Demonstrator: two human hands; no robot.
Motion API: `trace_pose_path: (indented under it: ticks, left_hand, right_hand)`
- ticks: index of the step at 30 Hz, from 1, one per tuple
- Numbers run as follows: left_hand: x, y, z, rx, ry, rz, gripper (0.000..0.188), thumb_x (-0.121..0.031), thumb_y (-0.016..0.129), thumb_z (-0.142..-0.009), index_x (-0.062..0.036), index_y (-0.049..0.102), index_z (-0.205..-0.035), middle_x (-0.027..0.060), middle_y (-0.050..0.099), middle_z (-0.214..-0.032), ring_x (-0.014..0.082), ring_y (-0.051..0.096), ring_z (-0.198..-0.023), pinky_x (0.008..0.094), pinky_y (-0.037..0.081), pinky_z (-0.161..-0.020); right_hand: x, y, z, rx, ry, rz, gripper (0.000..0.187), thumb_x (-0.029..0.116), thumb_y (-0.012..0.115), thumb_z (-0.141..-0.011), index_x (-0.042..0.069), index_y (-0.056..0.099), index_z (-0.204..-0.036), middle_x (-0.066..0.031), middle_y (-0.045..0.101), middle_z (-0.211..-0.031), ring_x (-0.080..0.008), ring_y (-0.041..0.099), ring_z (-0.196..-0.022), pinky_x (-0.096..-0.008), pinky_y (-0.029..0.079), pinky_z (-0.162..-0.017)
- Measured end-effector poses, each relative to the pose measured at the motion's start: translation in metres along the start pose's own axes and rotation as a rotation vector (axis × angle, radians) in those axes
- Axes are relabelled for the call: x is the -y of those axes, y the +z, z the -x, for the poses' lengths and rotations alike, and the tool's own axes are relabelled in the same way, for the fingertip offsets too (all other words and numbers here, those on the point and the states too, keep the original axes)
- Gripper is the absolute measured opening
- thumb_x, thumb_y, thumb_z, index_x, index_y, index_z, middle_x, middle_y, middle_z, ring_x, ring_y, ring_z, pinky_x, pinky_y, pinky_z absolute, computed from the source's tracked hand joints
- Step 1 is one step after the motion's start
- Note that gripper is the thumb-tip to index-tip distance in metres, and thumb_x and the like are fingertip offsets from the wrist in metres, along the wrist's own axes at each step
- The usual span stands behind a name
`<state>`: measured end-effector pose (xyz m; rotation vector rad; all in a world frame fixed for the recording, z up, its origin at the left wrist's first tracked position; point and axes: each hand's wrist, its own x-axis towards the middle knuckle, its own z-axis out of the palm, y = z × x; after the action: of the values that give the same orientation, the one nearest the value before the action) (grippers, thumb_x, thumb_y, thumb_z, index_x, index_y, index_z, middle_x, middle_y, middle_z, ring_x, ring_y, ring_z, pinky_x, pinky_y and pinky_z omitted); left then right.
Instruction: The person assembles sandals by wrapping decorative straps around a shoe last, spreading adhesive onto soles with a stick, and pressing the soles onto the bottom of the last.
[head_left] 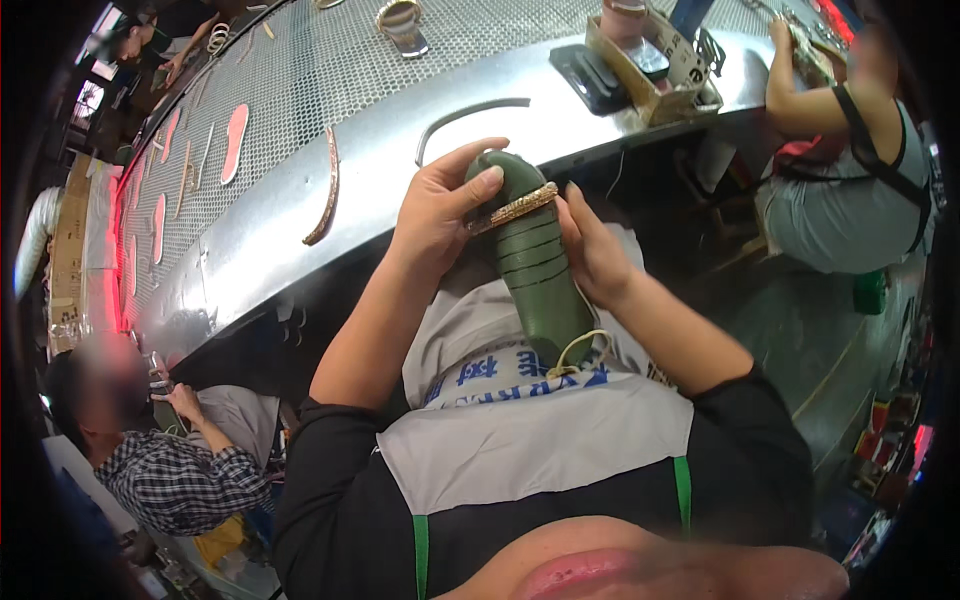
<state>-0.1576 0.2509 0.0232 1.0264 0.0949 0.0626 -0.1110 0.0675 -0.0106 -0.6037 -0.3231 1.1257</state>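
A green shoe last (545,285) with dark lines drawn across it is held in front of my apron, its toe pointing away from me. Across its front lies a glittering gold strap (522,206). My left hand (432,212) is closed round the toe part, the thumb pressed on top near the strap's left end. My right hand (598,248) grips the other side, with fingertips at the strap's right end. A pale cord loop (588,345) hangs at the heel end. The underside of the last is hidden.
Beyond my hands runs a metal-edged conveyor (270,285) with a mesh belt. On it lie a rose-gold strip (328,190), a grey strip (465,112), pink insoles (235,143), a black tray (590,80) and a cardboard box (655,95). Co-workers sit left and right.
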Motion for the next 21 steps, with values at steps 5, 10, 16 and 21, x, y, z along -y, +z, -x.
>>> trace_pose_path:
  ticks: [5, 10, 16, 21]
  left_hand:
    - [0.015, -0.045, -0.037, -0.232, 0.299, -0.991, 0.048, -0.028, 0.073, -0.082, -0.0017, 0.061, -0.12, 0.0144, 0.065, -0.107, 0.0209, 0.063, -0.091, 0.0307, 0.049, -0.082]
    - [0.01, -0.1, -0.052, -0.641, 0.68, -1.837, 0.038, -0.029, 0.073, -0.077, -0.0029, 0.065, -0.104, 0.0155, 0.058, -0.114, 0.0353, 0.053, -0.1, 0.042, 0.043, -0.089]
    - [0.003, -0.062, -0.014, -0.558, 0.491, -1.402, 0.012, -0.014, 0.061, -0.088, -0.0024, 0.06, -0.086, 0.0099, 0.065, -0.074, 0.0245, 0.063, -0.063, 0.0323, 0.048, -0.06]
    - [0.043, -0.028, 0.03, -0.074, 0.918, -1.156, 0.019, 0.009, 0.069, -0.074, -0.0015, 0.06, -0.087, 0.0121, 0.064, -0.083, 0.0234, 0.063, -0.069, 0.0294, 0.05, -0.062]
  right_hand:
    - [-0.019, -0.027, 0.012, -0.254, -0.144, 0.217, 0.051, 0.037, 0.044, -0.099, 0.004, 0.039, -0.138, -0.0125, 0.057, -0.121, -0.0201, 0.06, -0.106, -0.0342, 0.053, -0.088]
    - [-0.039, -0.085, 0.01, -0.225, -0.106, 0.014, 0.051, 0.033, 0.051, -0.097, 0.002, 0.041, -0.136, -0.0136, 0.057, -0.121, -0.0198, 0.061, -0.105, -0.0324, 0.053, -0.087]
    - [-0.036, -0.072, 0.007, -0.387, -0.248, 0.319, 0.058, 0.035, 0.057, -0.094, 0.002, 0.038, -0.138, -0.0137, 0.053, -0.126, -0.0218, 0.049, -0.121, -0.0352, 0.041, -0.1]
    - [-0.005, -0.023, 0.009, -0.454, -0.367, 0.666, 0.052, 0.033, 0.057, -0.094, 0.005, 0.042, -0.136, -0.0092, 0.051, -0.127, -0.0174, 0.039, -0.126, -0.0342, 0.028, -0.106]
